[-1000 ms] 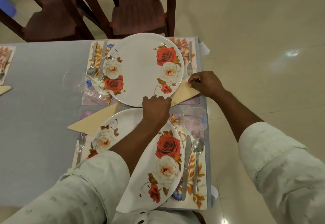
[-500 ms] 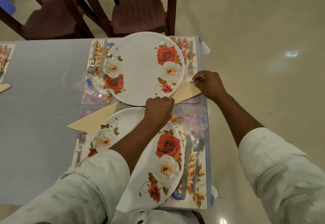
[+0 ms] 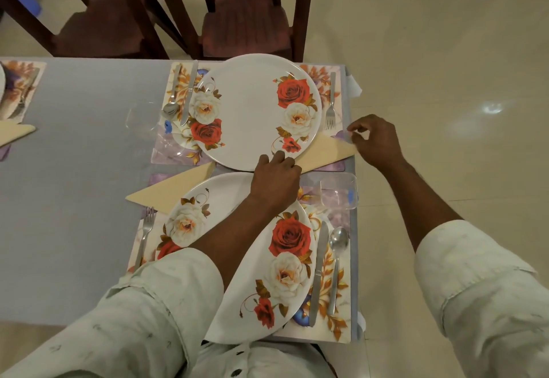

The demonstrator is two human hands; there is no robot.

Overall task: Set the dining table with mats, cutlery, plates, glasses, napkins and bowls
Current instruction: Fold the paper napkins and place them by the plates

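Two white rose-patterned plates sit on floral mats at the table's right end: the far plate and the near plate, partly under my left forearm. My left hand grips the far plate's near rim. A beige napkin is tucked under that rim and points right. My right hand hovers at the napkin's tip, thumb and forefinger pinched at the far mat's right edge; what they hold is unclear. A second napkin lies under the near plate's left side.
The far plate has a fork on its right and a knife and spoon on its left. A clear glass stands by the table's right edge, another glass left of the far mat. Two dark chairs stand beyond the grey table.
My right hand slid right along the napkin to its tip and lifted its fingers into a pinch. My left hand stayed at the far plate's rim.
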